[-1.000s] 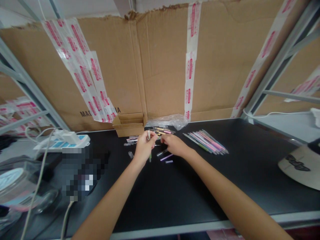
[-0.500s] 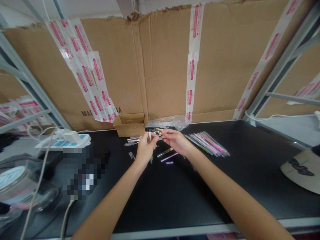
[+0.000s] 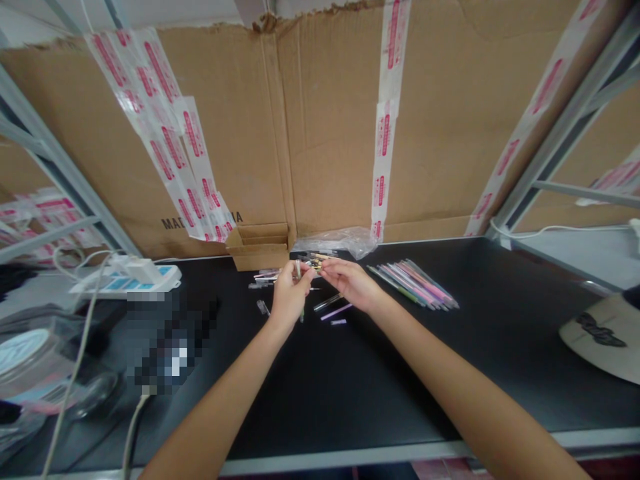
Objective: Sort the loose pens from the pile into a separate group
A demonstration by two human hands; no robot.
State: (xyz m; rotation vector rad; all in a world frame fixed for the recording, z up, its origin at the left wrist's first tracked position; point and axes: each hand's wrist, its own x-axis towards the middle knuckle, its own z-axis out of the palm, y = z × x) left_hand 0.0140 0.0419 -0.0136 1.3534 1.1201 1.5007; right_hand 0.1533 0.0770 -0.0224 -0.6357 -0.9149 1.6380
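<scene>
My left hand [image 3: 291, 293] is closed around an upright slim pen [image 3: 299, 269], whose greenish lower end shows below the fist. Close against it, my right hand [image 3: 349, 281] has its fingertips pinched together; whatever lies between them is too small to name. Just under and behind the fingers is a jumble of pen parts [image 3: 323, 256]. On the black table nearer me lie a clear pen barrel [image 3: 327, 303], a purple stick [image 3: 336, 312] and a short purple cap [image 3: 339, 323]. Several pens [image 3: 415, 284] form a neat row to the right of my hands.
A small open cardboard box [image 3: 261, 250] stands behind my left hand, with crumpled clear plastic [image 3: 345, 241] beside it. At left are a power strip [image 3: 145, 280], a cable and a clear tub [image 3: 25, 363]. A cap [image 3: 603, 333] lies at right. Tall cardboard [image 3: 330, 133] walls the back.
My hands have drawn slightly closer together, the right fingertips now nearly meeting the left. The pens on the table stay where they were; the view has shifted a little.
</scene>
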